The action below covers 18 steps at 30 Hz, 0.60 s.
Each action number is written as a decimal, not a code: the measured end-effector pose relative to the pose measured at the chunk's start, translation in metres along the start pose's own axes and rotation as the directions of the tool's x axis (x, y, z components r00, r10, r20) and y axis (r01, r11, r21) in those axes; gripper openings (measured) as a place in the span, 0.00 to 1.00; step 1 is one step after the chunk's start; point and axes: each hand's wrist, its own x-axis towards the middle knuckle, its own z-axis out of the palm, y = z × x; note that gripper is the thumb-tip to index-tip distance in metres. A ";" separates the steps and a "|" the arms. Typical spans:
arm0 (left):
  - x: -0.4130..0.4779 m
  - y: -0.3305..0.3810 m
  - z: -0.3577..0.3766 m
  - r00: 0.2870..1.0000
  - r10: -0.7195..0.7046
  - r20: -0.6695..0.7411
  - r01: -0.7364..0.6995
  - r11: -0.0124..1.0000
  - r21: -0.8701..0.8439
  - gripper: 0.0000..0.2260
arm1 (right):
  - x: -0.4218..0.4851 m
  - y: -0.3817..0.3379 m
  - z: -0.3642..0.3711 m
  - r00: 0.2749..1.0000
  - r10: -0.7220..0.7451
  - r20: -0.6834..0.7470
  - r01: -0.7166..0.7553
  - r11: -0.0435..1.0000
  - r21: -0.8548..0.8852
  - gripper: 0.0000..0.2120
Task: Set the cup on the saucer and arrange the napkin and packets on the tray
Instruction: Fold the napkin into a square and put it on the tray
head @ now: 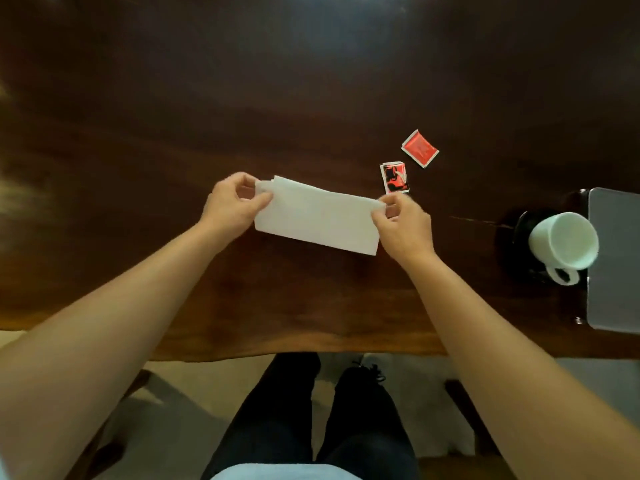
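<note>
A folded white napkin [317, 214] is stretched between my hands just above the dark wooden table. My left hand [232, 202] pinches its far left corner and my right hand [403, 225] pinches its right end. Two packets lie beyond my right hand: a red one [420, 148] and a red-and-black one [394, 177]. At the far right a white cup [563, 244] sits on a dark saucer [519, 230], its handle toward me. A grey tray [614, 265] lies right of the cup, cut off by the frame edge.
The dark wooden table [277, 98] stretches wide to the left and far side. Its near edge runs just in front of my legs. A small dark knob [578, 320] sits by the tray's near corner.
</note>
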 end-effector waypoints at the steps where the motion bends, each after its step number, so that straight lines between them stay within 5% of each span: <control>1: 0.009 -0.002 0.006 0.997 -0.078 -0.013 0.078 0.996 -0.042 0.11 | 0.006 0.001 0.006 0.997 0.080 -0.006 -0.079 0.996 0.049 0.13; 6: 0.019 -0.008 0.030 0.966 -0.256 -0.046 0.245 0.954 -0.173 0.12 | 0.006 0.013 0.032 0.952 0.304 0.047 -0.305 0.952 0.014 0.14; 10: 0.012 0.001 0.038 0.983 -0.169 -0.068 0.156 0.974 -0.165 0.12 | 0.002 0.018 0.037 0.937 0.350 -0.022 -0.347 0.934 0.091 0.03; 18: 0.032 0.004 0.052 0.996 -0.022 -0.081 0.027 0.998 0.059 0.07 | 0.020 0.025 0.037 0.941 0.339 -0.013 -0.337 0.938 0.082 0.06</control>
